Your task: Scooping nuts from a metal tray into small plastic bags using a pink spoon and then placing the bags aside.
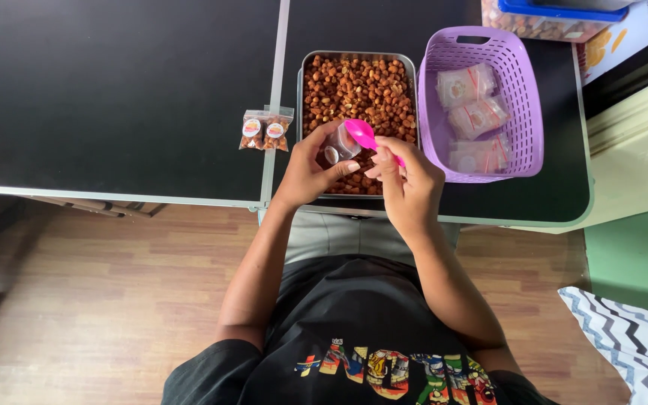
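- The left hand point(310, 171) pinches a small clear bag point(341, 144) open; the right hand point(408, 182) grips a pink spoon point(364, 136), bowl at the bag's mouth.
- Directly beneath both hands: a metal tray point(302, 90) of coated nuts point(358, 86) on the black worktop point(121, 97).
- Judged step: filling; next calls for a steady tip.
- Right of the hands, a purple basket point(523, 97) of empty bags; left, two filled packets point(265, 132).

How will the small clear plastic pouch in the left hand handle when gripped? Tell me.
The small clear plastic pouch probably flexes and crumples, since it looks like thin film. It is likely light, pinched by the left hand alone. Held mouth-up beside the pink plastic spoon, it may spill if tilted.
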